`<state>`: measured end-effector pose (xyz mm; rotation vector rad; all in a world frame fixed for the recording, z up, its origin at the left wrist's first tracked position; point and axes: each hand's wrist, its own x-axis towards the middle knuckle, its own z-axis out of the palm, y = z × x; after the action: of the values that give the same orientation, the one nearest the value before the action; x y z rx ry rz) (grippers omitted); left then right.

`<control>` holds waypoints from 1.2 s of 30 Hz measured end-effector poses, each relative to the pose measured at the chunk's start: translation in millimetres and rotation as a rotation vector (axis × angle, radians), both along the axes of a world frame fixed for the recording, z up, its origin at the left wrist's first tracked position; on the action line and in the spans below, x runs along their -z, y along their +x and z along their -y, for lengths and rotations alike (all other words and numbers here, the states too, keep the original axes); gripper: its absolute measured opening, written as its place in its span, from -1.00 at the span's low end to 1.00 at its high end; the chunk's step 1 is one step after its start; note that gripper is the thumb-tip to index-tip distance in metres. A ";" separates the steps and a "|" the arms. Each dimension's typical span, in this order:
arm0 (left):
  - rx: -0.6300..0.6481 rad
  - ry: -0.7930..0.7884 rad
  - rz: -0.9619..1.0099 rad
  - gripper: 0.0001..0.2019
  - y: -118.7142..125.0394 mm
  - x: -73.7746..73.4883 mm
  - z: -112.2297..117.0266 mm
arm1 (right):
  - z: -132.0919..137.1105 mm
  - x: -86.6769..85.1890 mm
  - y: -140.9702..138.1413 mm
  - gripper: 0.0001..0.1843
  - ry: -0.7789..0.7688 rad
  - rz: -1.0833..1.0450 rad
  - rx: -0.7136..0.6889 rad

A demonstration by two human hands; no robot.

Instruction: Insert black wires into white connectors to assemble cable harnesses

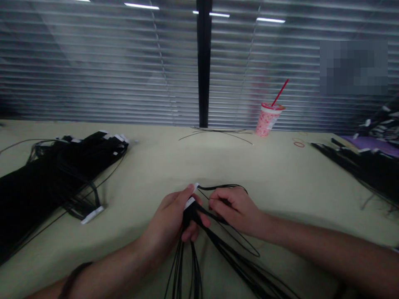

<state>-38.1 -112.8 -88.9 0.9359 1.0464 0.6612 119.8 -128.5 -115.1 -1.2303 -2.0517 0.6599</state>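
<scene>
My left hand (174, 214) grips a white connector (189, 202) from which several black wires (218, 243) fan out, some hanging toward me and some running to the lower right. A second small white end (195, 187) shows at my left thumb tip, with black wires leading from it to the right. Beside it, my right hand (235, 207) pinches a thin black wire between thumb and forefinger. A loop of wire hangs below the right fingers. Both hands are a little above the table, close together.
Left on the table (149, 162) lies a thick pile of black wires (77, 162), with a white connector (92, 214) sticking out toward the hands. More wire bundles (368, 166) lie at right. Loose wires (218, 131), a pink cup (266, 120) and rubber bands (298, 144) sit near the blinds.
</scene>
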 end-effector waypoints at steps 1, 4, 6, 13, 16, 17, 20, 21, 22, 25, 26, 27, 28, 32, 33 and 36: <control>0.000 0.000 0.002 -0.64 0.0 0.4 0.2 | 0.1 -0.4 0.0 -0.76 0.003 0.000 -0.003; -0.002 0.006 0.009 -0.64 -0.3 1.6 0.7 | 0.4 -0.8 -0.2 -0.76 0.001 0.007 -0.010; -0.002 0.010 0.003 -0.64 -0.8 1.9 0.9 | 0.5 -0.4 -0.1 -0.76 0.013 0.014 -0.025; 0.035 0.005 0.011 -0.63 -1.3 2.6 -0.1 | 1.2 -0.1 -1.0 -0.73 0.029 0.047 -0.011; 0.052 0.015 0.030 -0.64 -0.7 4.2 -0.2 | 1.6 1.7 -1.5 -0.72 0.053 0.061 0.006; 0.064 0.018 0.031 -0.65 -0.7 4.3 -0.2 | 1.7 2.8 -1.6 -0.73 0.070 0.062 0.007; 0.098 0.015 0.015 -0.65 -0.8 2.8 0.0 | 1.7 6.1 -1.4 -0.75 0.102 0.055 -0.005; 0.110 0.010 0.008 -0.65 -0.9 1.9 0.1 | 1.6 6.8 -1.3 -0.76 0.105 0.049 -0.003; 0.118 0.008 0.004 -0.65 -1.1 0.9 0.1 | 1.5 7.1 -1.2 -0.77 0.106 0.046 0.002; 0.128 0.022 0.000 -0.65 -1.4 -0.4 0.3 | 1.3 5.9 -1.1 -0.77 0.114 0.057 0.017; 0.135 0.030 -0.003 -0.65 -1.5 -0.1 0.5 | 1.3 5.0 -1.2 -0.77 0.112 0.062 0.010; 0.144 0.036 -0.008 -0.64 -1.6 0.5 0.7 | 1.4 4.0 -1.2 -0.77 0.104 0.064 -0.002; 0.155 0.042 -0.011 -0.63 -1.7 1.5 1.0 | 1.6 3.1 -1.2 -0.77 0.092 0.059 -0.017; 0.166 0.074 -0.025 -0.62 -1.3 5.7 2.3 | 2.1 1.6 -1.1 -0.78 0.067 0.020 -0.026; 0.158 0.087 -0.032 -0.62 -1.1 6.4 2.5 | 2.1 1.6 -1.3 -0.78 0.064 0.014 -0.008; 0.170 0.109 -0.056 -0.61 -0.9 7.9 2.8 | 2.3 1.3 -2.5 -0.79 0.048 0.000 0.048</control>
<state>-39.0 -115.6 -96.8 1.1302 0.9751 0.5576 117.3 -130.8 -116.4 -1.2484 -2.0202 0.5854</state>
